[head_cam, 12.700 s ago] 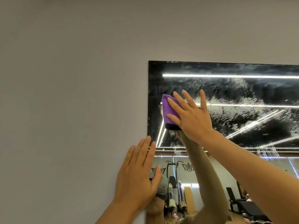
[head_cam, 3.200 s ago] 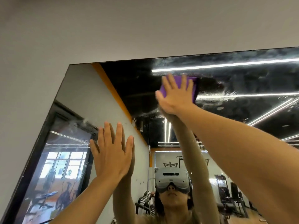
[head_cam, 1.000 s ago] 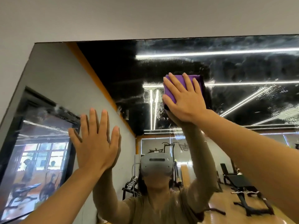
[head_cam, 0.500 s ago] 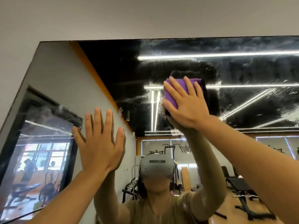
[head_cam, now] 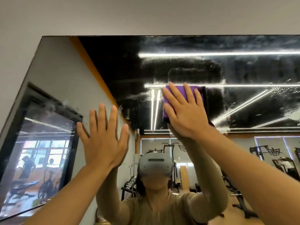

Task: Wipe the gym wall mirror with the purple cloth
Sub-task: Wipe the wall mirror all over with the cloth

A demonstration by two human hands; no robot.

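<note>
Wall mirror (head_cam: 113, 65) seen from below, streaked with wet smears. Right hand (head_cam: 185, 114) flat on the glass just below a reflected ceiling light strip (head_cam: 211, 54), fingers (head_cam: 174, 93) straight and spread, pressing a folded purple cloth (head_cam: 191, 90) against it. Left hand (head_cam: 103, 138) lower and left of the cloth, fingers straight, palm toward the mirror.

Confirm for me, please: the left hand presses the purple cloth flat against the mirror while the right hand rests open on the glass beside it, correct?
Not quite: the hands are swapped. In the head view the right hand presses the purple cloth flat against the mirror, while the left hand rests open on the glass beside it.
</note>
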